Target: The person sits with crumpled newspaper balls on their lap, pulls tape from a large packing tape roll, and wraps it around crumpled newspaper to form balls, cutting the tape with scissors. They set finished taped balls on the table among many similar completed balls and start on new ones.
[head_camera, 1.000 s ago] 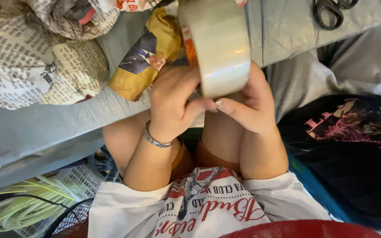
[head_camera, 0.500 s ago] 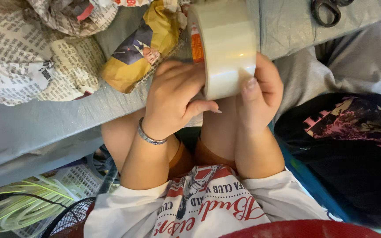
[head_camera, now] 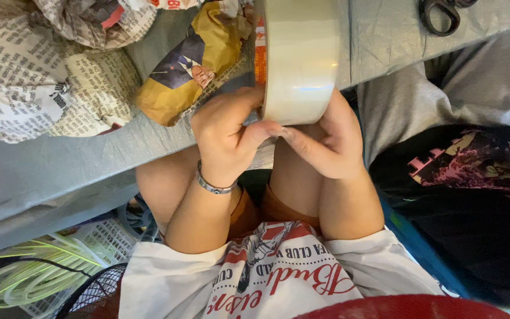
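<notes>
Fingertips of your left hand [head_camera: 225, 139] and right hand [head_camera: 326, 145] both clasp the roll of clear tape [head_camera: 300, 59], held up over your lap near the grey table [head_camera: 42, 171]. You seem to be hunting its loose end; picking it up takes a fingernail.

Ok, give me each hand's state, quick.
Left hand: closed on the tape roll, thumb at its edge.
Right hand: gripping the same roll from the other side.
</notes>
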The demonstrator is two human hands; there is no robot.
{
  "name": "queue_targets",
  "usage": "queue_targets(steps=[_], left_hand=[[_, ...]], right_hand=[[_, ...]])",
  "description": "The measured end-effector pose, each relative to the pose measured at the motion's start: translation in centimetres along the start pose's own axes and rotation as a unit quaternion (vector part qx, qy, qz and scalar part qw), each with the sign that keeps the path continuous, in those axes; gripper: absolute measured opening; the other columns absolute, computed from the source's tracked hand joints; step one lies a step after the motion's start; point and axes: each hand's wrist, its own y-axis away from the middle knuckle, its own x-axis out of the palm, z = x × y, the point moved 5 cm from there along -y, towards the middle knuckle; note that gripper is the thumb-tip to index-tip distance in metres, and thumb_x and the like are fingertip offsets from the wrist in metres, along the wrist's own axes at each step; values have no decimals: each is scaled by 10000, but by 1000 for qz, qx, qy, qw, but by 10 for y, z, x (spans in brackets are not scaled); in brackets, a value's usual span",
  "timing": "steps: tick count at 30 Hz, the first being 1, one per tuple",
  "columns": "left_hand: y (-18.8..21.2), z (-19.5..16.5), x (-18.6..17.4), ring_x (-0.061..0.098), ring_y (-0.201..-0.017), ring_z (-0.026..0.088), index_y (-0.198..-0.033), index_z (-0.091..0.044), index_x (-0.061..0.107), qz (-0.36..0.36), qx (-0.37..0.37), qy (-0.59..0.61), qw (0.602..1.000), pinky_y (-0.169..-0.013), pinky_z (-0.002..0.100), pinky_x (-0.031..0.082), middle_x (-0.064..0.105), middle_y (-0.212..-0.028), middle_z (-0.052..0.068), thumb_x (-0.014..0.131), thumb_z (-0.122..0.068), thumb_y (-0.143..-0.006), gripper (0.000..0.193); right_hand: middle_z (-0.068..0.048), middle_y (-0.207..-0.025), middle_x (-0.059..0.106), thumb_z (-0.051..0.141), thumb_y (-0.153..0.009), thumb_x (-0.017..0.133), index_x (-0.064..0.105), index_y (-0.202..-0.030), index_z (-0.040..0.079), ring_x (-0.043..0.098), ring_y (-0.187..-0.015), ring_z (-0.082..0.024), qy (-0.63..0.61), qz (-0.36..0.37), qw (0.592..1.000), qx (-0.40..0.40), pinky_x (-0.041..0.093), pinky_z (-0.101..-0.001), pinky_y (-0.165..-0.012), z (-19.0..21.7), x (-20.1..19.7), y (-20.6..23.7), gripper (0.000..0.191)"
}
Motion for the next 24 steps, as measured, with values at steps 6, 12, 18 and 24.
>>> queue_targets(steps=[6,12,18,24], left_hand=[[-11,-18,-6,703,-968,379,-999,3,702,55,146,-50,986,-858,429,529,715,-1003,144,806,-485,-722,570],[-6,-17,2,738,-997,320,-950,-49,722,37,119,-71,990,-903,427,516,746,-995,97,803,-381,-900,345],[2,0,-3,733,-892,296,-969,-22,698,-27,24,29,999,-799,367,573,724,-963,116,705,-253,-1026,238],[-2,-4,-7,719,-923,316,-1044,-23,679,24,78,22,996,-797,372,560,708,-990,132,734,-320,-969,311]], right_hand=[[-118,-1245,694,223,-1028,736,569,-1404,-94,661,-1104,-158,-62,-147,985,-72,509,-274,-1021,4,-2,7,520],[-78,-1335,642,285,-1101,666,503,-1488,-48,610,-1199,-138,-46,-99,992,-65,459,-265,-1055,2,1,0,536],[-85,-1295,659,137,-1071,698,558,-1365,-40,622,-1172,-150,65,35,997,25,484,-302,-1073,1,1,-5,371],[-77,-1236,655,108,-1041,719,618,-1261,-30,618,-1154,-158,63,-51,995,-59,449,-286,-1042,-4,-4,4,278]])
